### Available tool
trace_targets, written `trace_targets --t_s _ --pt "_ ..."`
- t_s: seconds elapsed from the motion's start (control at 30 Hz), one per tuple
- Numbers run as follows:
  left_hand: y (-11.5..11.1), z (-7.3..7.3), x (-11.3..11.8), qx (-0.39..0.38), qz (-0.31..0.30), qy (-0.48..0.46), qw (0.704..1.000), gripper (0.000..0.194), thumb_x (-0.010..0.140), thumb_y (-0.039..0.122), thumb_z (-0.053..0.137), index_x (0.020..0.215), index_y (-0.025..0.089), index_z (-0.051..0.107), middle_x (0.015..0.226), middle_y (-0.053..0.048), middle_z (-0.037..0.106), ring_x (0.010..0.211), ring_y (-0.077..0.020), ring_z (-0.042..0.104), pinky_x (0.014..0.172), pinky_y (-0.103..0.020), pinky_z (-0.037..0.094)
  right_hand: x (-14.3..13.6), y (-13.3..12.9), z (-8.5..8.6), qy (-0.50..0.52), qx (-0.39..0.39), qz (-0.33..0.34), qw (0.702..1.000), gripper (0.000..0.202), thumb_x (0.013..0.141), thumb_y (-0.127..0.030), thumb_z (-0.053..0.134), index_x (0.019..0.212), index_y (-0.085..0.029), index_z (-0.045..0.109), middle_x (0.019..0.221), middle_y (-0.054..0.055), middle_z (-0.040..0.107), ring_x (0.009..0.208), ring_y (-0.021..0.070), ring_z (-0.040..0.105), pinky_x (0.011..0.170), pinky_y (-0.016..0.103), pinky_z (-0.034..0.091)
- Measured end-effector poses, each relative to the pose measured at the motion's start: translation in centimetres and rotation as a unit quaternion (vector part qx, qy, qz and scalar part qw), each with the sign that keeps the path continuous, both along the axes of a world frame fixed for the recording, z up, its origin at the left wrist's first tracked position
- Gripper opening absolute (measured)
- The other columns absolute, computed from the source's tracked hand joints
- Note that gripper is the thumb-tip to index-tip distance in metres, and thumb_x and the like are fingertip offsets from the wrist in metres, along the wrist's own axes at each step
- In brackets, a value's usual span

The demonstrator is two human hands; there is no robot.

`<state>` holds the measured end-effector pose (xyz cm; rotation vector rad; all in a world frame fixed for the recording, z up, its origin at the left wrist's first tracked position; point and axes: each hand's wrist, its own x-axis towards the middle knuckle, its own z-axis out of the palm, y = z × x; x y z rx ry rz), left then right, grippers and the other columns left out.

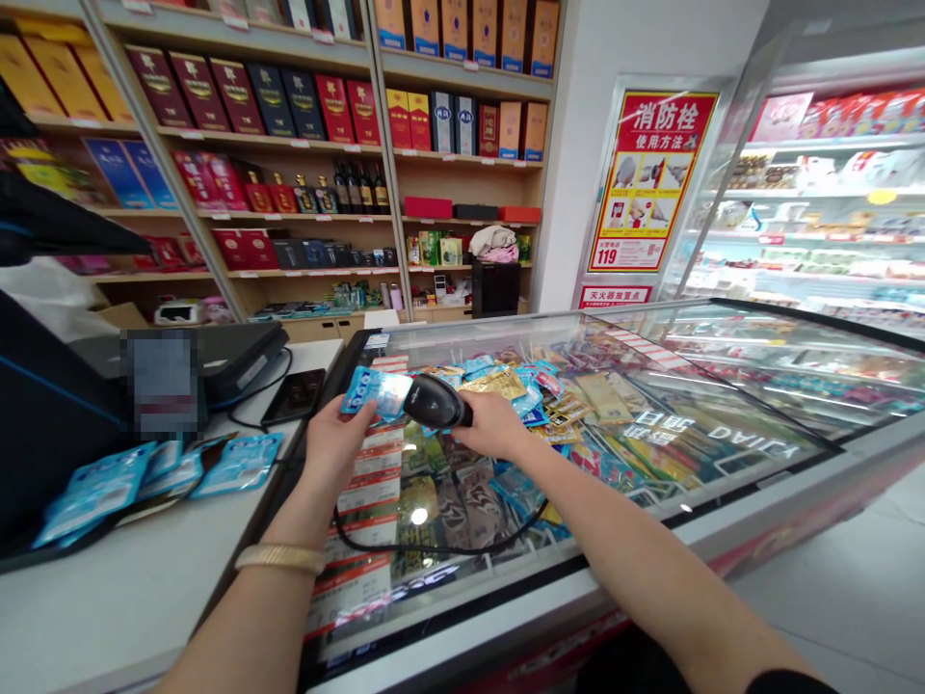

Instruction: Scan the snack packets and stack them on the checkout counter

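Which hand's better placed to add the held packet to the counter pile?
Likely left: left hand holds the blue packet and sits nearer the pile; right hand grips the scanner.

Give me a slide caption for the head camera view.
Left hand holds a blue packet up to the black scanner in the right hand, above a glass-topped display case.

A: What's on the small screen (pixel 163 384)?
B: Can't tell; it's blurred into blocks (edges included).
A: And the scanner's (pixel 434 400) handle?
B: Mostly hidden inside the right grip (pixel 492 424). The left grip (pixel 338 434) covers part of the blue packet (pixel 368 390).
A: The shelf price tags (pixel 470 66)?
B: Too small to read. The freezer (pixel 885 436) runs off the right edge.
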<state>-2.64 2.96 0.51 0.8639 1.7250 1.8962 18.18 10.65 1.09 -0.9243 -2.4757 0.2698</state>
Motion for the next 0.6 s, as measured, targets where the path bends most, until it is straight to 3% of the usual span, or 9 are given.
trace_targets --t_s 0.3,0.43,0.6 --pt "-0.2 0.0 -0.1 -0.013 0.008 0.039 0.999 0.039 0.051 0.046 0.072 0.074 0.017 0.060 0.058 0.000 0.060 0.060 -0.0172 0.058 0.054 -0.026 0.044 0.1 0.2 -0.5 0.027 0.003 0.007 1.000 0.025 0.074 -0.032 0.067 0.097 -0.022 0.064 0.093 0.005 0.072 0.088 0.0239 0.065 0.073 0.028 0.044" --pt "-0.5 0.5 -1.0 0.005 0.072 0.092 0.993 0.036 0.061 0.043 0.065 0.085 0.016 0.059 0.067 -0.001 0.062 0.062 -0.0172 0.059 0.055 -0.026 0.044 0.5 0.0 -1.0 0.050 0.007 0.024 0.998 0.029 0.072 -0.030 0.067 0.099 -0.020 0.064 0.093 0.007 0.071 0.088 0.0253 0.065 0.072 0.029 0.043" --pt "-2.9 2.8 -4.1 -0.015 0.189 0.200 0.961 0.053 0.067 0.039 0.064 0.113 0.017 0.052 0.071 0.001 0.059 0.064 -0.0177 0.059 0.066 -0.030 0.047 0.9 0.2 -1.5 0.092 0.016 0.020 0.995 0.025 0.071 -0.027 0.063 0.095 -0.019 0.065 0.088 0.007 0.071 0.083 0.0249 0.065 0.069 0.029 0.043"
